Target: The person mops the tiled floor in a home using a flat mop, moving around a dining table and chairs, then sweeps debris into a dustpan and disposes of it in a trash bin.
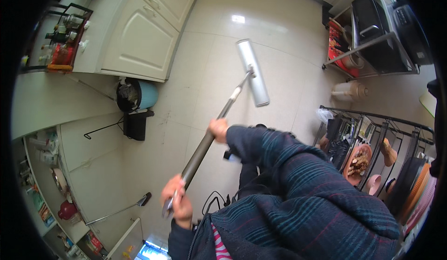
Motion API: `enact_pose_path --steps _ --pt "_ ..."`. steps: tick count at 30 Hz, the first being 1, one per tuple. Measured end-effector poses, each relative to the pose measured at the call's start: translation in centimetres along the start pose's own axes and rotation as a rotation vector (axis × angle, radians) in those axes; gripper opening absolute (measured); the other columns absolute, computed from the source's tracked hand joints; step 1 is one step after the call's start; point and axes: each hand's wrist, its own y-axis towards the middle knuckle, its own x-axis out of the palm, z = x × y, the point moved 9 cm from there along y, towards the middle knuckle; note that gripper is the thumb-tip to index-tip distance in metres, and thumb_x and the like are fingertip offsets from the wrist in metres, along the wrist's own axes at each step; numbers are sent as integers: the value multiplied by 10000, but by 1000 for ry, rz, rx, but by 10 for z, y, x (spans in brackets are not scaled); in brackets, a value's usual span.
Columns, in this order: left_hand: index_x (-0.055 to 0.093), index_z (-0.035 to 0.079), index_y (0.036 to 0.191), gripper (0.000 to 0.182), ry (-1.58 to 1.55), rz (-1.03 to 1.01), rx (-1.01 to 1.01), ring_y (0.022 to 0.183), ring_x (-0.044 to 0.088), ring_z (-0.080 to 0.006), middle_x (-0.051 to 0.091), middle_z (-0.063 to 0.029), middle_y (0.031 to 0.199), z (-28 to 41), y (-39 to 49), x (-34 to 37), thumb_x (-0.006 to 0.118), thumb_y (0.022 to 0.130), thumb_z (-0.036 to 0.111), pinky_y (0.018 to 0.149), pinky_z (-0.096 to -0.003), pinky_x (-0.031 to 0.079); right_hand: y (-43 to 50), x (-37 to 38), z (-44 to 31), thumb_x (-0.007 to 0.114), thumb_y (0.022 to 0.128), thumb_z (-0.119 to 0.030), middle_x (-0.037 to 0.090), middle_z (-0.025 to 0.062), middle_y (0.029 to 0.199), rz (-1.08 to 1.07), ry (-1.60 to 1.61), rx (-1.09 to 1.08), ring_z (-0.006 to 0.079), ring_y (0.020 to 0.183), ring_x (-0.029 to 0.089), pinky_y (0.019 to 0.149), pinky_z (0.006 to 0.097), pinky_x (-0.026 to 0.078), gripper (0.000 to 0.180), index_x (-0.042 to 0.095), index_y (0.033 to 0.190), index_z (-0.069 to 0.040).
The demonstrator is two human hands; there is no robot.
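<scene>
A flat mop's handle (197, 160) slants across the view in front of me. Around its top end my left hand (178, 199) is closed, low and left of centre. My right hand (219, 130) grips the handle further down, where the dark sleeve meets the bare metal tube. At the far end a long, pale mop head (254, 73) is turned across the handle on the light tiled floor (216, 67). Its underside is hidden from me.
Left, a blue trash bin (148, 94) and a black dustpan (134, 125) stand near white cabinets (139, 43). A broom (118, 207) leans lower left. To the right are a thermos jug (349, 91), a metal cart (349, 52) and a black rack (380, 116) of kitchenware. Dark marks (167, 115) spot the tiles.
</scene>
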Motion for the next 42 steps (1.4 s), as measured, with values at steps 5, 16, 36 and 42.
enact_pose_path --steps 5,16,36,42 --pt "426 65 700 110 153 -5 122 736 519 -223 498 -78 684 84 -28 -39 510 757 107 865 -457 409 -8 42 -127 574 744 -117 607 123 817 -235 1271 258 261 758 614 638 372 506 139 594 862 -48" --pt "460 77 636 162 -20 -346 293 647 557 -234 520 -52 609 140 37 52 583 736 110 813 -484 446 -79 -103 -40 407 844 -151 507 162 725 300 2174 374 282 642 536 619 424 479 194 460 805 31" --pt "468 55 638 116 -199 -649 -34 744 540 -219 543 -79 691 1 267 397 539 728 40 880 -441 402 -22 -244 350 385 837 -60 507 170 802 650 2352 808 276 745 550 670 400 487 144 456 919 36" --pt "456 64 669 89 35 -154 33 748 529 -225 531 -79 696 39 255 293 515 735 55 882 -460 386 69 -256 212 489 815 -117 599 132 858 110 1758 601 225 812 605 702 332 496 163 573 855 17"
